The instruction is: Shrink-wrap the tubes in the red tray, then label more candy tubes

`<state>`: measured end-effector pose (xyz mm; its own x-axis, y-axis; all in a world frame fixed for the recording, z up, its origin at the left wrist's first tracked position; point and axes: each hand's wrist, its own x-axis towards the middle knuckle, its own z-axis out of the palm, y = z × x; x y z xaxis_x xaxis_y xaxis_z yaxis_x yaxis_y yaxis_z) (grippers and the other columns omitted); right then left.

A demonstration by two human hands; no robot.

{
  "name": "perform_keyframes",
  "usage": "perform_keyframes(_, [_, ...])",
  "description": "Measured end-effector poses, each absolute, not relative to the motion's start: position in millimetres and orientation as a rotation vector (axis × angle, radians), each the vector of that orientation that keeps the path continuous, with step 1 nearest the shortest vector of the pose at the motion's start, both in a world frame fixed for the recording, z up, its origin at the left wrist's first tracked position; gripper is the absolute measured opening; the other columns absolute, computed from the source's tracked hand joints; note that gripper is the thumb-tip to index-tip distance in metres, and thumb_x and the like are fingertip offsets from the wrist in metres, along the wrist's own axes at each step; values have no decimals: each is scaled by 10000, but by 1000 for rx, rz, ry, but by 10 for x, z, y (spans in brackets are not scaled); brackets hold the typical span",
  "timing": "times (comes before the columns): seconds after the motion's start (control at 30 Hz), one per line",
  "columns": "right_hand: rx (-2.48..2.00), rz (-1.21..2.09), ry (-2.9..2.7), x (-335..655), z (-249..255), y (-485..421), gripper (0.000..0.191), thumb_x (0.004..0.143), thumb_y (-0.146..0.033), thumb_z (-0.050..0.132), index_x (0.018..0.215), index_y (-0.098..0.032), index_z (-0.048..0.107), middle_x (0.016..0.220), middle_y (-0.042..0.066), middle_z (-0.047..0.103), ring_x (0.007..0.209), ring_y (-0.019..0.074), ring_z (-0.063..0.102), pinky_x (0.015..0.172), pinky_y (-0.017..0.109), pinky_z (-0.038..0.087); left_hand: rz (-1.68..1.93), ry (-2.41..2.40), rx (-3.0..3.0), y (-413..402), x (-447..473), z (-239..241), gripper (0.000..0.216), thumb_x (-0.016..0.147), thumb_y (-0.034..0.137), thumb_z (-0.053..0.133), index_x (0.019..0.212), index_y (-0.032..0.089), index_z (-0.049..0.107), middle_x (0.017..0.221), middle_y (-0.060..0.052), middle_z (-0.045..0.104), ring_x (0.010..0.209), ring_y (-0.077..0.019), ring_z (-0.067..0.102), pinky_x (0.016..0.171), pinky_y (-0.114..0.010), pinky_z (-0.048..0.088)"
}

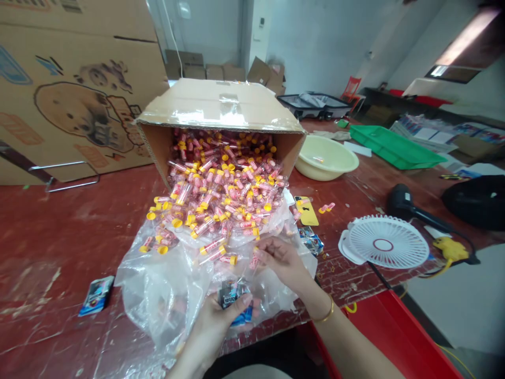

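Observation:
My left hand (pixel 232 310), low in the middle, is closed around a small stack of blue and black foil packets (pixel 232 296), the thumb lying across the top. Just above and to the right, my right hand (pixel 278 258) pinches a small clear tube (pixel 254 257) with pink contents and a yellow cap; its fingers partly cover it. Many similar yellow-capped tubes (pixel 232 195) spill from a cardboard box (pixel 221 108) lying on its side. They rest on a clear plastic bag (pixel 169 279) in front of the box.
One foil packet (pixel 97 296) lies at the left on the red table (pixel 51 247); more packets (pixel 311 240) lie beside a yellow phone (pixel 306 211). A cream basin (pixel 327 158), green tray (pixel 394 147), white fan (pixel 384 242) and black hair dryer (pixel 414 208) stand rightward. A large carton (pixel 79 95) stands left.

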<state>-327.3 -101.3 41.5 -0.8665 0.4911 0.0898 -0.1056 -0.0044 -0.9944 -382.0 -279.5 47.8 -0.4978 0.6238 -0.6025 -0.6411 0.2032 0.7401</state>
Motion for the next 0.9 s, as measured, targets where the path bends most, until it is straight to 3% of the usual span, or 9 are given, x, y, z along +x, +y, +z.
perform_keyframes(0.17, [-329, 1506, -2008, -3179, 624, -921, 118, 843, -300, 619, 817, -201, 561, 870, 41, 629, 820, 153, 581, 734, 292, 470, 1541, 1519, 162, -2792, -3849, 399, 338, 615, 412, 801, 806, 143, 730, 672, -53, 737, 615, -167, 651, 558, -229, 475])
perform_keyframes(0.43, [50, 1304, -2298, -3140, 1013, -1000, 56, 838, -174, 579, 805, -201, 543, 799, 31, 606, 786, 156, 564, 718, 303, 460, 1571, 1607, 299, -2792, -3857, 347, 269, 578, 359, 825, 545, 148, 662, 518, 22, 617, 523, -104, 511, 545, -210, 393])
perform_keyframes(0.6, [29, 1487, -2331, -3186, 946, -1019, 66, 814, -200, 612, 779, -193, 557, 753, 8, 575, 687, 126, 517, 651, 273, 446, 1554, 1638, 328, -2785, -3859, 375, 271, 585, 363, 824, 544, 144, 671, 508, 16, 618, 513, -100, 506, 539, -207, 396])
perform_keyframes(0.77, [-343, 1928, -2034, -3224, 621, -1039, 218, 796, -376, 655, 777, -182, 558, 723, -8, 555, 654, 114, 517, 624, 261, 446, 1581, 1454, 84, -2762, -3821, 465, 368, 588, 421, 818, 804, 133, 740, 713, -70, 739, 624, -184, 640, 592, -287, 524])
perform_keyframes(0.9, [-275, 2145, -1939, -3102, 440, -1263, 312, 723, -358, 740, 911, -210, 541, 925, 24, 586, 781, 138, 573, 664, 265, 484, 1651, 1300, -98, -2656, -3805, 568, 421, 602, 423, 814, 887, 125, 732, 814, -112, 754, 740, -236, 692, 611, -307, 554])
